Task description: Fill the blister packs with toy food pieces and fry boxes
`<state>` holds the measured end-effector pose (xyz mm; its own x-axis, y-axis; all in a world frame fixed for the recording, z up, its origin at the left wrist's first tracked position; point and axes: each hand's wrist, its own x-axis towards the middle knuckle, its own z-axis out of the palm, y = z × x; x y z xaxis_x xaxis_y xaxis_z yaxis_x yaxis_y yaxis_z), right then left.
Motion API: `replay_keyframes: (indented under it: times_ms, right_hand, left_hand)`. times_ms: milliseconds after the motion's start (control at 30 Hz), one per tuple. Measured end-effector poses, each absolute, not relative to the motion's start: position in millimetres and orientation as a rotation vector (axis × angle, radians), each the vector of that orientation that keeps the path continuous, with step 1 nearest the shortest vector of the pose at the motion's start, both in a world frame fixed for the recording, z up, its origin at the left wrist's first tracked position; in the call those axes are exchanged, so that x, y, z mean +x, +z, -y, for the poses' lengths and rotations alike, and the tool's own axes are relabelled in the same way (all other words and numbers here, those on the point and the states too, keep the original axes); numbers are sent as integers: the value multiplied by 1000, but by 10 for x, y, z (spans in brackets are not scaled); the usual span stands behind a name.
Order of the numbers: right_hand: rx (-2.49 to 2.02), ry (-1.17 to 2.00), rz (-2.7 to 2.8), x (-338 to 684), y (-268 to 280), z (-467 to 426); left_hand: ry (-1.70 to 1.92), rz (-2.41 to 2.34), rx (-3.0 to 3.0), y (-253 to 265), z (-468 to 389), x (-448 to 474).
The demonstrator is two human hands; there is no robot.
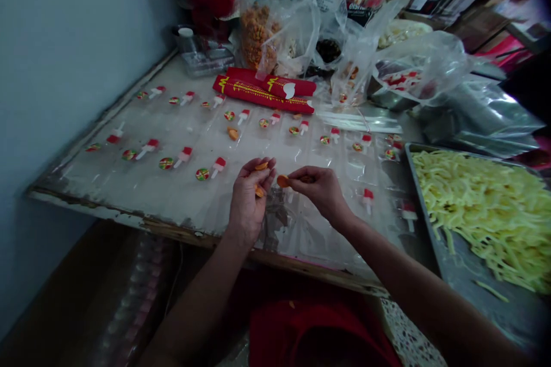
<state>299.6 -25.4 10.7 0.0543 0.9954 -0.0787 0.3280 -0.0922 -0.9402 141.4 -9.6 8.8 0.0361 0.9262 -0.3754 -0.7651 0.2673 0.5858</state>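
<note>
My left hand [247, 198] is curled, palm up, around several small orange pieces [259, 190], just above the near middle of the table. Close to its right, my right hand [322, 186] pinches one flat, round orange piece [283, 181] between thumb and fingertips; more brownish-orange bits show within its curled fingers. Rows of clear plastic sheet lie on the table [167, 198]. On them sit red-and-white popsicle-shaped pieces [218, 166], many beside a round, patterned green-and-red disc [202, 174]. A couple of loose orange pieces [233, 133] lie beyond my left hand.
Long red wrappers [267, 94] lie across the back. Behind them stand clear bags, one with orange-brown snacks [258, 37]. At right, a metal tray [424, 212] holds yellow strips [486, 212]. A wall [77, 57] borders the left side.
</note>
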Motion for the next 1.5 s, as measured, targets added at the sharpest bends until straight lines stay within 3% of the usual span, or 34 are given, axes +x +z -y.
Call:
replay_keyframes:
  times_ms: [167,267,400,500,667,900,1000,1100,1267,1500]
  right_hand:
    - [-1297,444,2475,3045,25,431]
    - [-1289,311,2739,3023,19,474]
    - [-1414,503,2412,3046,130,458]
    - [-1474,473,2150,3045,250,441]
    - [-1376,383,2334,2994,372,400]
    - [-1365,1278,1589,3589,531,296]
    - [-1524,1413,1464,3913,402,373]
    - [-1675,1236,1599,4001,117,499]
    - [-1950,536,1883,3856,-140,581]
    - [-1570,518,2007,3784,248,745]
  left_hand:
    - [1179,-702,146,75,7,1206]
    - [1138,-616,178,76,16,1161]
    - [1099,-580,242,83,66,1196]
    - [1032,-557,231,107,114,1278]
    - [928,-598,254,154,183,1453]
    - [1002,-585,215,189,171,1599]
    - [1062,-574,267,224,212,1617]
    - [1074,-584,341,239,308,1670]
    - [1060,-592,392,195,465,1801]
    - [992,-570,350,141,607,1899]
